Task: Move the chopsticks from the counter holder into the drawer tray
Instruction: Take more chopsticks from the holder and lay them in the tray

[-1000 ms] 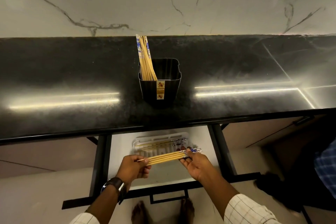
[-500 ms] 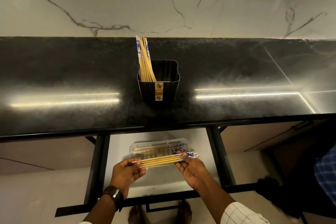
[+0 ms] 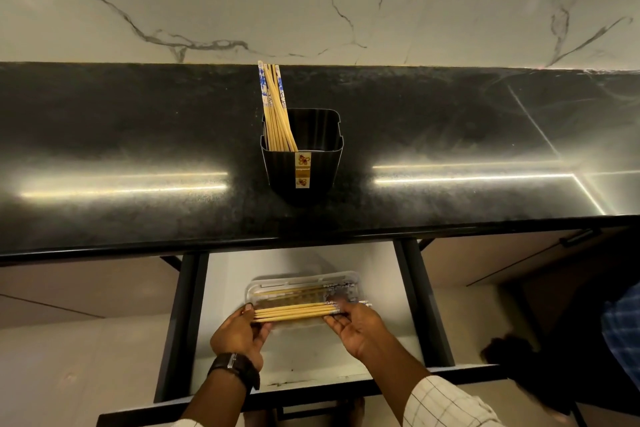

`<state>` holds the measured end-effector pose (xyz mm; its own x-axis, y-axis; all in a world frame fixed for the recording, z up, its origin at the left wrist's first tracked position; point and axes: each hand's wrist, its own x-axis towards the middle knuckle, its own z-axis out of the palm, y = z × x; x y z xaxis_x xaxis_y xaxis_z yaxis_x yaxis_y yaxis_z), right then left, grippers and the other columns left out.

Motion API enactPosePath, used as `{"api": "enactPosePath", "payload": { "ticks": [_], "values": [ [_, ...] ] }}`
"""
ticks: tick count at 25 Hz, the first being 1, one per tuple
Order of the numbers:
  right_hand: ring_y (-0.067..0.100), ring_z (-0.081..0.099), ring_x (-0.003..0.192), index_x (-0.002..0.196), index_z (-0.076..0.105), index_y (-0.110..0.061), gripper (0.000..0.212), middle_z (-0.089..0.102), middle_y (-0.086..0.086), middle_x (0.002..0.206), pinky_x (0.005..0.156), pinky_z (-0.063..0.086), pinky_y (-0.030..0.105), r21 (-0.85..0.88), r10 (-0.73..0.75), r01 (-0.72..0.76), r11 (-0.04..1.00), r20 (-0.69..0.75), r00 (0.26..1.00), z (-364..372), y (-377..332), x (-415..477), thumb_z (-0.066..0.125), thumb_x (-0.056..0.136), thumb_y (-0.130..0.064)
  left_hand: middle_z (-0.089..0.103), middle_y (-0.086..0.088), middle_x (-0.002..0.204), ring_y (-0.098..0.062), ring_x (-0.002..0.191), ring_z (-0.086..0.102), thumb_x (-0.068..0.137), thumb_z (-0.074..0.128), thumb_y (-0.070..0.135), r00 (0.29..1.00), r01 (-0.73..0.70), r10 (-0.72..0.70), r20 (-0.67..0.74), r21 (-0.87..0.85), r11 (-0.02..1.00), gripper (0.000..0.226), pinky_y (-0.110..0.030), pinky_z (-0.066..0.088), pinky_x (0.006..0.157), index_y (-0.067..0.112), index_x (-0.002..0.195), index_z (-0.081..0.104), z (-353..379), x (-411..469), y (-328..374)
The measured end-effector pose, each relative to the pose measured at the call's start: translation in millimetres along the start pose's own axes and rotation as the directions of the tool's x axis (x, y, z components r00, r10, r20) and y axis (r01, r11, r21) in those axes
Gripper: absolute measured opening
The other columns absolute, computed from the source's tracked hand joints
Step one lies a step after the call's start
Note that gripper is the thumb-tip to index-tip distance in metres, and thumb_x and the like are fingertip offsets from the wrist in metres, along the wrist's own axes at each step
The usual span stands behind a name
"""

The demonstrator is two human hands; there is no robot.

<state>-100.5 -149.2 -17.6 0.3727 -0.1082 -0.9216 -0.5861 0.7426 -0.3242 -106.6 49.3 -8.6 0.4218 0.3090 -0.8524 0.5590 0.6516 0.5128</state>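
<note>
A bundle of wooden chopsticks (image 3: 294,311) with blue-patterned ends lies level between my two hands, at the front edge of the clear tray (image 3: 353,279) in the open drawer. My left hand (image 3: 239,334) grips the plain tips. My right hand (image 3: 353,326) grips the patterned ends. More chopsticks (image 3: 294,292) lie inside the tray. On the black counter stands the black holder (image 3: 317,166) with several chopsticks (image 3: 273,107) leaning in its left corner.
The white drawer floor (image 3: 304,360) lies open below the counter edge (image 3: 311,236), between dark side rails (image 3: 180,319). A marble wall rises behind the counter. A dark shape and a blue checked cloth (image 3: 623,329) sit at the right.
Both hands have carried the bundle a little lower and closer to the tray; it now overlaps the tray's front edge.
</note>
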Motion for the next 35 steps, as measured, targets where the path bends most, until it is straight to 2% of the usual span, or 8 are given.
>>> {"api": "enactPosePath", "payload": {
  "ticks": [9, 14, 18, 22, 24, 29, 32, 35],
  "values": [
    [0.044, 0.056, 0.13, 0.144, 0.045, 0.003, 0.043, 0.057, 0.031, 0.138, 0.109, 0.044, 0.054, -0.046, 0.019, -0.023, 0.999, -0.071, 0.997, 19, -11, 12, 0.046, 0.102, 0.009, 0.07, -0.028, 0.116, -0.042, 0.094, 0.069, 0.085, 0.07, -0.014, 0.989, -0.021, 0.027, -0.142, 0.044, 0.999, 0.028, -0.046, 0.058, 0.08, -0.005, 0.111, 0.068, 22, 10, 1],
    [0.046, 0.05, 0.135, 0.146, 0.042, 0.005, 0.045, 0.053, 0.032, 0.142, 0.115, 0.037, 0.056, -0.038, 0.119, -0.122, 0.992, -0.069, 0.99, 22, 3, 13, 0.041, 0.102, 0.014, 0.07, -0.016, 0.108, -0.03, 0.081, 0.07, 0.09, 0.07, 0.0, 0.963, -0.154, 0.151, -0.223, 0.005, 0.988, 0.03, -0.04, 0.058, 0.065, 0.009, 0.119, 0.069, 15, 10, 3],
    [0.044, 0.046, 0.14, 0.149, 0.039, 0.006, 0.043, 0.049, 0.031, 0.148, 0.119, 0.032, 0.052, -0.013, 0.188, -0.19, 0.982, -0.09, 0.978, 23, 6, 16, 0.038, 0.105, 0.007, 0.071, -0.018, 0.109, -0.038, 0.095, 0.071, 0.096, 0.066, 0.009, 0.956, -0.168, 0.178, -0.235, 0.059, 0.984, 0.015, -0.053, 0.061, 0.083, 0.007, 0.11, 0.071, 27, 6, -1],
    [0.041, 0.044, 0.142, 0.146, 0.041, 0.008, 0.04, 0.047, 0.027, 0.15, 0.12, 0.032, 0.05, 0.013, 0.224, -0.224, 0.974, -0.142, 0.964, 31, -4, 14, 0.036, 0.108, 0.0, 0.072, -0.023, 0.104, -0.039, 0.087, 0.071, 0.094, 0.066, 0.001, 0.964, -0.14, 0.177, -0.2, 0.186, 0.972, 0.006, -0.051, 0.062, 0.079, 0.005, 0.094, 0.071, 40, 8, -5],
    [0.04, 0.047, 0.14, 0.145, 0.044, 0.006, 0.039, 0.05, 0.026, 0.149, 0.118, 0.035, 0.05, 0.018, 0.234, -0.235, 0.972, -0.171, 0.957, 35, -5, 12, 0.036, 0.109, -0.003, 0.071, -0.023, 0.106, -0.04, 0.086, 0.07, 0.093, 0.066, -0.001, 0.974, -0.069, 0.107, -0.198, 0.189, 0.98, 0.012, -0.051, 0.062, 0.08, -0.002, 0.105, 0.069, 40, 11, -8],
    [0.039, 0.059, 0.122, 0.133, 0.055, 0.002, 0.033, 0.063, 0.022, 0.125, 0.101, 0.049, 0.053, -0.02, 0.208, -0.217, 0.976, -0.203, 0.957, 43, -14, 13, 0.037, 0.109, -0.01, 0.064, -0.012, 0.09, -0.032, 0.084, 0.062, 0.097, 0.064, 0.015, 0.99, -0.007, 0.027, -0.141, 0.14, 0.99, 0.027, -0.044, 0.055, 0.085, -0.002, 0.117, 0.061, 47, 9, -10],
    [0.039, 0.064, 0.079, 0.112, 0.06, 0.002, 0.032, 0.066, 0.022, 0.092, 0.051, 0.055, 0.052, -0.109, 0.191, -0.216, 0.97, -0.206, 0.96, 49, -19, 10, 0.033, 0.109, -0.016, 0.065, -0.012, 0.097, -0.033, 0.088, 0.065, 0.099, 0.061, 0.025, 0.992, -0.008, 0.02, -0.127, 0.099, 0.995, 0.022, -0.042, 0.057, 0.08, 0.01, 0.115, 0.055, 53, 0, -9],
    [0.041, 0.066, 0.08, 0.106, 0.06, 0.002, 0.032, 0.069, 0.025, 0.095, 0.049, 0.056, 0.045, -0.205, 0.21, -0.245, 0.948, -0.181, 0.961, 51, -15, 5, 0.035, 0.108, -0.018, 0.066, -0.014, 0.096, -0.032, 0.088, 0.064, 0.103, 0.051, 0.028, 0.995, 0.008, 0.005, -0.099, 0.131, 0.991, 0.021, -0.04, 0.056, 0.077, 0.009, 0.103, 0.06, 56, -8, -9]
  ]
}}
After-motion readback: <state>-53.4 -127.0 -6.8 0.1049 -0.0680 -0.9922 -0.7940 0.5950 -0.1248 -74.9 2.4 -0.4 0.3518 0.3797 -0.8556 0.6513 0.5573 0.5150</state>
